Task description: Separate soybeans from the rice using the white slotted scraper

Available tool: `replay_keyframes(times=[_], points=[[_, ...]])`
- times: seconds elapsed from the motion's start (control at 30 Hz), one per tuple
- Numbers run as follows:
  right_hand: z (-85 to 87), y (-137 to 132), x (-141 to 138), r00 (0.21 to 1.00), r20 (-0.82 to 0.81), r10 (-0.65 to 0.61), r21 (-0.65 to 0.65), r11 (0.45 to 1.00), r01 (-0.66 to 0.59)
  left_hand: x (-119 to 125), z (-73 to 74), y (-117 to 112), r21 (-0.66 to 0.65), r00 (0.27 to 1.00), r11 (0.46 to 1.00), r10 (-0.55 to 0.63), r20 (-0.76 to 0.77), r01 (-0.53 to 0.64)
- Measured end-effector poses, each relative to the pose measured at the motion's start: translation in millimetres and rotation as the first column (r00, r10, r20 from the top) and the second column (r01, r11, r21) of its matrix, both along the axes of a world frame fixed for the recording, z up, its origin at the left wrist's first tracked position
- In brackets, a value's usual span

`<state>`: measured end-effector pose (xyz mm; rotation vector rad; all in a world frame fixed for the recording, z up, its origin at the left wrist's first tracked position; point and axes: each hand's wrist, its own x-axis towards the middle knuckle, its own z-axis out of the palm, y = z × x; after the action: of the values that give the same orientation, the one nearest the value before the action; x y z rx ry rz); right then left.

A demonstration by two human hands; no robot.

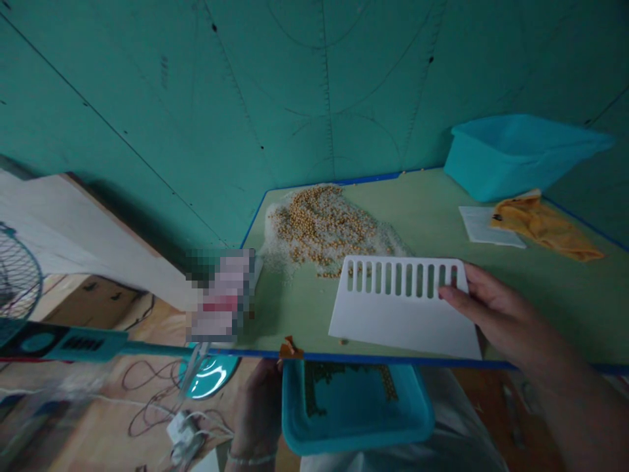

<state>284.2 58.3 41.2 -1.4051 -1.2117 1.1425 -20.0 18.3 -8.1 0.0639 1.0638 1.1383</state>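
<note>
Right hand (501, 316) grips scraper (403, 321) (bare tabletop (289, 307) leftward), left hand (259, 400) tray (354, 406) below the edge (373, 359).

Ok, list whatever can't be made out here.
In the head view:
Right hand: some fingers hidden by the slotted white scraper.
Left hand: most fingers hidden, seemingly by the tray.
Turquoise bin: floor hidden by its near wall.
Fan: cage cut off by the left edge.
Pixelated item: details masked by mosaic.
</note>
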Motion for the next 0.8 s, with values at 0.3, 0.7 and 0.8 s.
replay_keyframes(times=[0.3, 0.7, 0.8], points=[[0.1, -5.2, -0.5, 0.996, -0.054, 0.066, -0.037, 0.997, -0.068, 5.4, 9.2, -0.8, 0.043, 0.999, 0.999, -0.031, 0.027, 0.03], [3.0, -9.1, -1.6, 0.996, -0.076, 0.048, -0.035, 0.998, -0.051, 8.9, 8.5, -0.6, 0.059, 0.998, 0.998, -0.019, 0.052, 0.016], [4.6, -10.2, -1.9, 0.995, -0.056, 0.079, -0.013, 0.997, -0.08, 9.4, 7.0, -0.9, 0.064, 0.999, 0.998, -0.023, 0.039, 0.02]])
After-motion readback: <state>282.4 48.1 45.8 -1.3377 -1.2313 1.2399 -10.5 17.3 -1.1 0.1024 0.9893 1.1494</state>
